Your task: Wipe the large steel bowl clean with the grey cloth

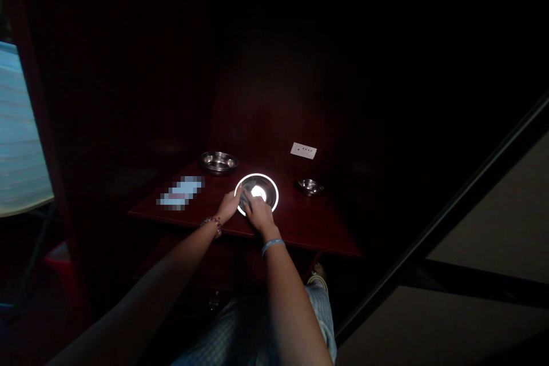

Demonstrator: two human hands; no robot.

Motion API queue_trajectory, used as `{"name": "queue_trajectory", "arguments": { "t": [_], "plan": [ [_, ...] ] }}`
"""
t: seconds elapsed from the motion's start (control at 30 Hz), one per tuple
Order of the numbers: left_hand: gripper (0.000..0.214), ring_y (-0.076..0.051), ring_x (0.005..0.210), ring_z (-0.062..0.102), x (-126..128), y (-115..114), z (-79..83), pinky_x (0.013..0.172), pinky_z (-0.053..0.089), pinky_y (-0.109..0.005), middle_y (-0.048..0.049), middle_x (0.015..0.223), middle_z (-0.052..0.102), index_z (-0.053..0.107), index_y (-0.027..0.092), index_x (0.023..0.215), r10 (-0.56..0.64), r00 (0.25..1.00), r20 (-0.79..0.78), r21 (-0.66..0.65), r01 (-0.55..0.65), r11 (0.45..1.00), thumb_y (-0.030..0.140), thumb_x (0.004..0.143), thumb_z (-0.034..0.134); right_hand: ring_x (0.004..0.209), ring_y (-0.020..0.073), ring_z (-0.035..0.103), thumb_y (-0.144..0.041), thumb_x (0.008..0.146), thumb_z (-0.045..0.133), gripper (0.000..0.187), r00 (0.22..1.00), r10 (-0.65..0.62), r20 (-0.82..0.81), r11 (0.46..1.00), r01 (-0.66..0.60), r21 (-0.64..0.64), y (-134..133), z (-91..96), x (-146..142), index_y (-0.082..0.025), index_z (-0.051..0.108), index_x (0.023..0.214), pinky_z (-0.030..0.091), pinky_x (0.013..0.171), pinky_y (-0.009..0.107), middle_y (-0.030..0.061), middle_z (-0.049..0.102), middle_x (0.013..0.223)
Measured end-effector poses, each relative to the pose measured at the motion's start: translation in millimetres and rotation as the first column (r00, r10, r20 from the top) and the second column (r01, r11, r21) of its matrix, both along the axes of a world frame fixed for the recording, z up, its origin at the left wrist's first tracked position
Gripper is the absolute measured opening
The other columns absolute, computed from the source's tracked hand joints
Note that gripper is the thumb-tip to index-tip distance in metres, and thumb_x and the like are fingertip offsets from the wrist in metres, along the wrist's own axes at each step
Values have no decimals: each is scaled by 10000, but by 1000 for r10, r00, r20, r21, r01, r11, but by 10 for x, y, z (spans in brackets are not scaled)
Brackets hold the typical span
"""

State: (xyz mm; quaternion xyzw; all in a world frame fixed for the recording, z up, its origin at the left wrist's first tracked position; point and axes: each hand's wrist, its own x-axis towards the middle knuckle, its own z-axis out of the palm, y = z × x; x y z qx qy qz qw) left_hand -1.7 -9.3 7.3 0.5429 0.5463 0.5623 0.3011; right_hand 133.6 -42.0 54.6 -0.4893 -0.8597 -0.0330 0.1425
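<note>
A round, shiny metal bowl is at the front of the dark red desk, its rim and middle glaring bright. My left hand, with a beaded bracelet at the wrist, grips the bowl's left rim, the thumb at the edge. Over the near side of the bowl reaches my right hand, its fingers bent down into it. Whether those fingers hold something cannot be made out. A light blue band circles the right wrist.
Behind, at the left, stands another metal dish. A smaller metal dish lies to the right, below a white socket plate on the back wall. A blurred-out pale object lies at the left. A red bin stands far left.
</note>
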Motion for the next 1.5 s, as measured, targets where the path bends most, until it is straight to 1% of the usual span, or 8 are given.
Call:
{"name": "queue_trajectory", "arguments": {
  "t": [0.17, 0.3, 0.47, 0.67, 1.07, 1.2, 1.33, 1.5],
  "plan": [
    [662, -242, 893, 662, 4, 7, -12, 792, 471, -302, -147, 916, 727, 693, 97, 916, 4, 1000, -17, 6, -4, 1000, 621, 859, 294, 1004, 232, 599, -344, 964, 336, 501, 999, -13, 35, 1000, 12, 22, -15, 20, -4, -278, 300, 1459, 481, 833, 340, 106, 607, 1151],
    [653, -244, 904, 663, 9, 16, -17, 799, 469, -301, -148, 924, 726, 686, 96, 933, 17, 999, -35, 17, -17, 1000, 602, 867, 280, 1010, 236, 598, -339, 960, 337, 498, 1000, -10, 21, 999, 10, 31, -14, 20, -14, -272, 317, 1453, 480, 826, 337, 107, 616, 1140],
    [554, -244, 861, 674, 9, 34, -26, 775, 479, -294, -140, 880, 732, 687, 120, 859, 5, 997, -77, 30, -3, 1000, 574, 841, 369, 1025, 243, 590, -321, 949, 342, 504, 1000, 2, 1, 1000, -2, 9, -5, 15, -7, -272, 328, 1450, 479, 824, 345, 106, 618, 1154],
    [491, -237, 856, 684, -1, 65, -42, 780, 487, -286, -130, 902, 738, 686, 134, 859, 9, 997, -79, 42, -6, 999, 536, 832, 407, 1032, 235, 586, -314, 935, 367, 517, 1000, 12, -24, 1000, -12, -4, 0, -2, 3, -284, 322, 1450, 474, 844, 348, 97, 615, 1156],
    [445, -240, 844, 682, -15, 96, -72, 772, 489, -291, -136, 876, 735, 666, 141, 815, 33, 993, -116, 56, -27, 998, 494, 837, 396, 1132, 245, 537, -315, 922, 388, 526, 995, 43, -88, 998, -47, -47, -2, -6, 12, -274, 339, 1444, 450, 913, 368, 85, 583, 1246],
    [453, -231, 832, 678, -12, 84, -83, 772, 488, -292, -128, 869, 731, 659, 142, 821, 41, 990, -133, 58, -33, 998, 490, 853, 370, 1107, 233, 553, -332, 922, 407, 527, 995, 53, -83, 996, -59, -66, 7, 27, 56, -293, 337, 1442, 444, 922, 367, 77, 579, 1250],
    [418, -226, 860, 673, -2, 65, -86, 798, 489, -305, -129, 900, 725, 659, 133, 861, 32, 989, -141, 73, -22, 997, 434, 858, 369, 1114, 211, 550, -358, 928, 418, 452, 991, 101, -82, 994, -104, -31, 16, 90, 168, -286, 444, 1373, 423, 944, 340, 57, 594, 1243],
    [343, -234, 834, 676, 9, 63, -70, 783, 498, -323, -134, 879, 723, 663, 121, 862, 9, 991, -134, 57, -1, 998, 348, 834, 407, 1118, 188, 546, -368, 938, 411, 382, 992, 98, -83, 995, -97, 24, 12, 151, 314, -251, 544, 1277, 407, 950, 302, 47, 616, 1223]
  ]
}}
